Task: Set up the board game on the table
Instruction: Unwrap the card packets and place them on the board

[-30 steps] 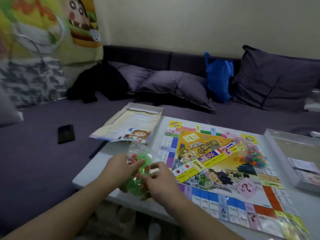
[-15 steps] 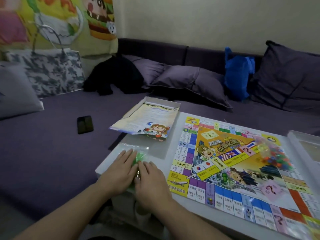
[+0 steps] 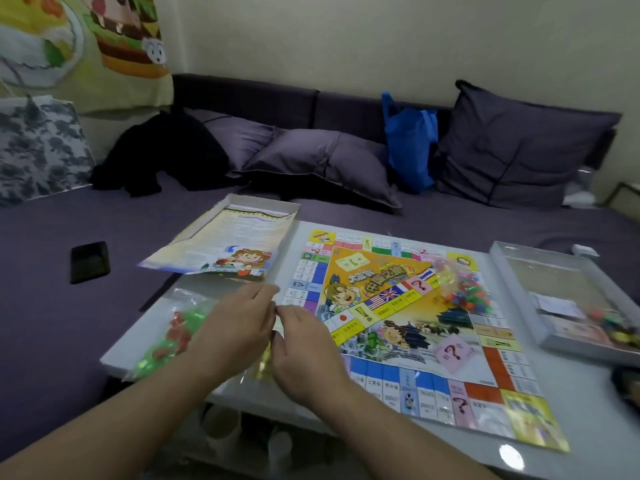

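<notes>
The colourful game board [image 3: 408, 317] lies unfolded on the white table [image 3: 585, 427]. Both hands meet at its near-left corner. My left hand [image 3: 239, 327] and my right hand [image 3: 304, 351] pinch the top of a small clear bag of yellow pieces [image 3: 262, 362], which hangs between them just above the table. A clear bag of green and red pieces [image 3: 169, 337] lies on the table left of my left hand, apart from it. Another bag of mixed coloured pieces [image 3: 464, 292] rests on the board's far right part.
The box lid with a rule sheet [image 3: 235, 240] sits at the table's far-left corner, overhanging the sofa. The open box base [image 3: 554, 271] with cards and pieces stands at the right. A black phone [image 3: 90, 261] lies on the purple sofa, cushions and a blue bag behind.
The green and red bag has been set down at the table's left and released. Both hands moved right and rose, and now pinch a small bag of yellow pieces.
</notes>
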### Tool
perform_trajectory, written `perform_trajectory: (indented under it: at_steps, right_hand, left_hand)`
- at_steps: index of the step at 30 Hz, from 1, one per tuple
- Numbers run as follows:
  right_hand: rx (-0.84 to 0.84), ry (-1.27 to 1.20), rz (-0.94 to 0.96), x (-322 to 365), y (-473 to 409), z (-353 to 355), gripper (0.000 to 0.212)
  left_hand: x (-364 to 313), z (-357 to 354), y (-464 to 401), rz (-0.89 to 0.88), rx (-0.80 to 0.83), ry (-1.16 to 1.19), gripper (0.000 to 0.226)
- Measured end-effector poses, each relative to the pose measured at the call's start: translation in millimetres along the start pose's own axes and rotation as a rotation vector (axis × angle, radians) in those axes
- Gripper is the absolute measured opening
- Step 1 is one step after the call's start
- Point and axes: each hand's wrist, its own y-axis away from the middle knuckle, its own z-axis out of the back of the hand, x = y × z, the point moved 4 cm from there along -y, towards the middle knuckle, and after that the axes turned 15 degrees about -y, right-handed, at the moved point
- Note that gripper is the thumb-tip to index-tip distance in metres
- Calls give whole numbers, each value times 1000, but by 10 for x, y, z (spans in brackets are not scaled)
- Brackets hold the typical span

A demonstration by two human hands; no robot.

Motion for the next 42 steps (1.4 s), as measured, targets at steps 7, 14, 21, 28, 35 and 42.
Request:
perform_trajectory:
  at_steps: [7, 14, 21, 28, 35, 42]
  right_hand:
    - [-195, 38, -175, -1021, 343, 1428, 31]
    - [-341, 177, -415, -2189, 780, 3002, 43]
    - [-193, 360, -591, -3249, 861, 4015, 31]
    - [33, 480, -621, -3572, 812, 4121, 27]
    - [136, 427, -710, -3504, 719, 4160, 35]
    - [113, 354, -635, -3349, 691, 4178, 8]
  left_hand:
    - [-1641, -375, -589, -152, 9, 175, 28]
    - [-3447, -796, -1022, -352, 68, 296, 33]
    - [-4716, -1180, -1339, -487, 93, 264, 27]
    - [-4847, -1336, -1402, -448, 20, 192, 11]
    - [-4848, -1290, -1372, -417, -7, 199, 8]
    - [-4865, -1266, -1333, -431, -14, 144, 10]
